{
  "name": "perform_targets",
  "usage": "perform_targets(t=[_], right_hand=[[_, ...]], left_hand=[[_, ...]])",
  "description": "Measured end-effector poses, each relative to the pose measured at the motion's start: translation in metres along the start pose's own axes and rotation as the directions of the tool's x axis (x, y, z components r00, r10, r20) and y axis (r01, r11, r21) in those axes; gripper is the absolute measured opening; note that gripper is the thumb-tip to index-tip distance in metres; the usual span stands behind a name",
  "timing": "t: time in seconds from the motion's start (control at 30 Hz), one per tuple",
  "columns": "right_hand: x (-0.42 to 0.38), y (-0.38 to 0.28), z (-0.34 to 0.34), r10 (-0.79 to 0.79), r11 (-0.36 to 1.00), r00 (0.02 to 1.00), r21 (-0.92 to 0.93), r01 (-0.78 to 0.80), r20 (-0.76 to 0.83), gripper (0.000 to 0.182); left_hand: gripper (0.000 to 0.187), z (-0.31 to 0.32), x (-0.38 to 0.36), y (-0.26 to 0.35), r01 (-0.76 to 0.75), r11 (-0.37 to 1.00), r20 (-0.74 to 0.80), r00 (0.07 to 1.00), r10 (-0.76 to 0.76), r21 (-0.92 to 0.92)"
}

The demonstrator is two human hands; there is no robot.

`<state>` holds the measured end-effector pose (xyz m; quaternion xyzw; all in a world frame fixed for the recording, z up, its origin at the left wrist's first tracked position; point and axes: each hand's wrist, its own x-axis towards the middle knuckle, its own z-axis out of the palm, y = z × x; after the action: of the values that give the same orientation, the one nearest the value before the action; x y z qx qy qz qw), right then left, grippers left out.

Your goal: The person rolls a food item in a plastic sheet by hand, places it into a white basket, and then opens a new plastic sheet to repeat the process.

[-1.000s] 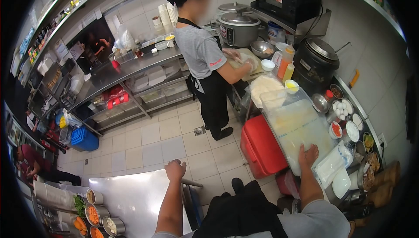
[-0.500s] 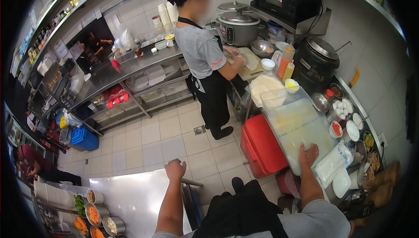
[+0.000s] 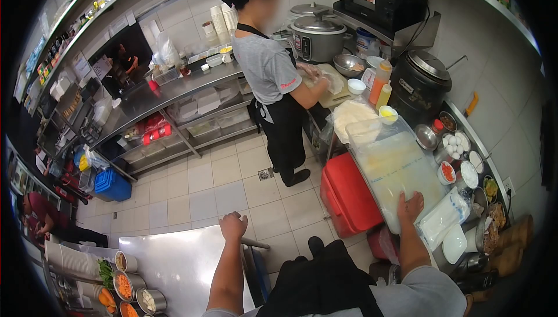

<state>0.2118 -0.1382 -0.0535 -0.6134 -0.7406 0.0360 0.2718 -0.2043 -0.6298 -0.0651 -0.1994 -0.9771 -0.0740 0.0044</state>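
My right hand [image 3: 411,206] lies on the near part of a large translucent plastic tray or board [image 3: 389,166], thumb and fingers stretched out and apart. It holds nothing. Just beside it, to the right, is a plastic-wrapped white pack [image 3: 444,218] with a white dish [image 3: 454,243] below it. On the other side, my left hand [image 3: 233,225] rests at the corner of a bare steel table [image 3: 186,259]. Its fingers are curled in, with no object showing in them.
A co-worker [image 3: 267,67] stands ahead at the counter, handling food on a board [image 3: 337,81]. A red bin [image 3: 349,195] sits beneath my right-hand counter. Squeeze bottles [image 3: 381,81], a bowl of eggs [image 3: 454,144] and a black pot [image 3: 419,84] line the wall. Vegetable containers [image 3: 123,285] stand at lower left.
The co-worker's hands have shifted slightly over the board. A person beyond the wall opening has moved an arm. My two hands have stayed in place.
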Motion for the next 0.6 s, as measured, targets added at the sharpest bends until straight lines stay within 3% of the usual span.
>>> perform_targets(t=[0.6], right_hand=[[0.0, 0.01, 0.011, -0.073, 0.997, 0.995, 0.017, 0.075, -0.071, 0.066]], left_hand=[[0.035, 0.003, 0.0, -0.001, -0.002, 1.0, -0.011, 1.0, 0.002, 0.001]])
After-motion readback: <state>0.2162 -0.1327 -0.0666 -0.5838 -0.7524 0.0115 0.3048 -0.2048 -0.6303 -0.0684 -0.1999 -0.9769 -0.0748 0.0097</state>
